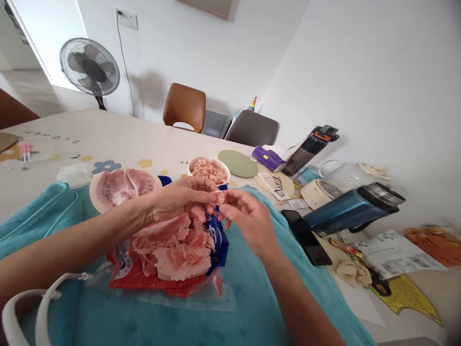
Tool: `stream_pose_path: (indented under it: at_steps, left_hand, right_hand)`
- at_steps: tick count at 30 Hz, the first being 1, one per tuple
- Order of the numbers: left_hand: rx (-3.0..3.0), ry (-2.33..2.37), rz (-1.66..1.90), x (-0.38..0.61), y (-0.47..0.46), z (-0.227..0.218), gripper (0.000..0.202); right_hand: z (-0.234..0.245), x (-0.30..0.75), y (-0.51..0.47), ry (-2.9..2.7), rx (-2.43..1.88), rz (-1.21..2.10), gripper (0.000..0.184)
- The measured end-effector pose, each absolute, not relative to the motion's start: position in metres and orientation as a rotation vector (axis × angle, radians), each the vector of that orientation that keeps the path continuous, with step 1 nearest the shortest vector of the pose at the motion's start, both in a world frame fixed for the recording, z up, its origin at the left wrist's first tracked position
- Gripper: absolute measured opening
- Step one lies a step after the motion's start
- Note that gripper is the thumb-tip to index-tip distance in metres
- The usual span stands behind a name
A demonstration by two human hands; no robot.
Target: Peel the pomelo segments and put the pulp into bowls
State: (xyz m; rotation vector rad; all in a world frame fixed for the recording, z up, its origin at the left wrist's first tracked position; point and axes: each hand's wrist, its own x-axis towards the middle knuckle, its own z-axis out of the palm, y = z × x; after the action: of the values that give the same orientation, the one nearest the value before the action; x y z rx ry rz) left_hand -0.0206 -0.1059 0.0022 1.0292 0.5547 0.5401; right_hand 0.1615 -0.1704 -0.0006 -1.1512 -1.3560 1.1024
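White looped straps (45,298) sit closest, bottom left, with two bare forearms (90,240) stretching past. Left hand (180,194): thumb and forefinger pinched together on a small pink piece (221,197), the other fingers loosely curled. Right hand (248,218) has it from the other side, thumb and forefinger nearly closed (a tiny morsel for two hands!). It's up in the air, over a heap of torn pink peel (180,257) lying on a red-and-blue plastic bag (144,283), itself on a teal towel (252,307). Beyond the left wrist, a rind half (117,188), pink inside; straight past the fingers, a white bowl (226,179) full of pink pulp (206,170). Off right, a black phone (306,238) beside a blue flask (345,211). Farther out: green mat (237,163), purple tissue pack (268,158), then a brown chair (185,103) and, far left, a standing fan (90,67).
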Motion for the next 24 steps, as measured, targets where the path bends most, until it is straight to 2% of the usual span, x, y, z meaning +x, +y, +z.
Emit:
stream_pose_path:
  at_steps: [15, 24]
  left_hand:
    - [1.041, 0.59, 0.673, -0.014, -0.116, 0.004, 0.019]
    - [1.099, 0.6, 0.595, -0.014, -0.115, 0.001, 0.019]
  right_hand:
    - [-0.013, 0.153, -0.176, -1.002, -0.985, 1.309, 0.012]
    - [-0.019, 0.155, -0.172, -0.963, -0.966, 1.331, 0.006]
